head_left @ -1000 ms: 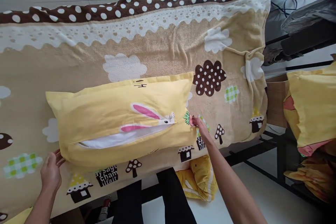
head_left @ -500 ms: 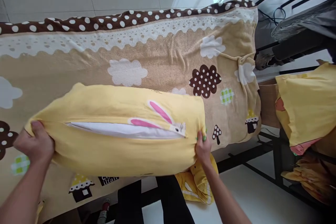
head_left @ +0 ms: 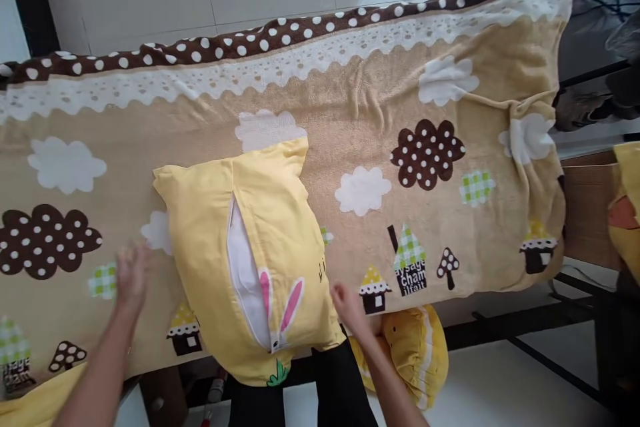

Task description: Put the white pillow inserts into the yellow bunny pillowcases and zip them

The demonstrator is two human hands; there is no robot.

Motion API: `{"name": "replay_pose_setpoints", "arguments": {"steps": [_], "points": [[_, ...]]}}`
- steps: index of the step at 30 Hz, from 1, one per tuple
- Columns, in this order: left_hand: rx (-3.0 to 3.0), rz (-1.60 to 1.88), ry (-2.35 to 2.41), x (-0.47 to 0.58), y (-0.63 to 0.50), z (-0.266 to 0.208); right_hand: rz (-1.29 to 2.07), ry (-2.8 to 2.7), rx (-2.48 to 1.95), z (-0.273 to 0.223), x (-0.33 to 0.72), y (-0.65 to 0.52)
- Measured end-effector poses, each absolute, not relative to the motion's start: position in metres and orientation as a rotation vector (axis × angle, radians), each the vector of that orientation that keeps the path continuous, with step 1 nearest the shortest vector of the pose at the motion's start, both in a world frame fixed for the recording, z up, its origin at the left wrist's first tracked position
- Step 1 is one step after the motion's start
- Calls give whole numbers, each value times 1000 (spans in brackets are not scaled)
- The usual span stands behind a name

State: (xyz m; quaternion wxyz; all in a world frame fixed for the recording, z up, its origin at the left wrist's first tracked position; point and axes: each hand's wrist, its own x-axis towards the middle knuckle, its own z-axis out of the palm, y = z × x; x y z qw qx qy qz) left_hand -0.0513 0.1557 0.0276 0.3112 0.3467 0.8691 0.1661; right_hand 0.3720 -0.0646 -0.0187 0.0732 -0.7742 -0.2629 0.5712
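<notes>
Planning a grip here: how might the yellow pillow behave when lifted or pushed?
The yellow pillow would probably sag: its upper corners look thin. Its open slit might gape wider. Pushed nearer, it could slip off, since its near end hangs past the blanket.

A yellow pillow (head_left: 285,240), printed with a pink-eared rabbit (head_left: 291,305), lies on the patterned blanket (head_left: 325,120), slit gaping over white inside, near end overhanging.

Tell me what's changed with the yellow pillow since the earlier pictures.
The pillow has turned roughly a quarter clockwise, so its rabbit end, formerly at the right, now points toward the person. The left hand has let go and is apart from it; the right hand is at its right edge, grip unclear. The blanket stays spread beneath.
</notes>
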Motion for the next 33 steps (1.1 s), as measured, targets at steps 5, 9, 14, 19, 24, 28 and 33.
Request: {"name": "replay_pose_setpoints", "arguments": {"steps": [5, 9, 14, 19, 24, 28, 33], "points": [[486, 422, 2235, 8, 56, -4, 1633, -535, -2063, -46, 370, 40], [571, 554, 2484, 23, 75, 5, 1651, -471, -1858, -28, 342, 62], [1246, 649, 2488, -7, 159, 65, 1314, -556, -2029, 30, 323, 27], [1728, 334, 2136, 2, 224, 118, 1293, -500, -2134, 52, 248, -74], [2085, 384, 1839, 50, 178, 105, 1685, -978, -2052, 43, 234, -132], [2306, -7, 1384, 68, 88, 53, 1143, -1331, -2136, 34, 287, -82], [2377, 244, 1612, 77, 24, 26, 488, -1923, -1962, 9, 314, 18]]}}
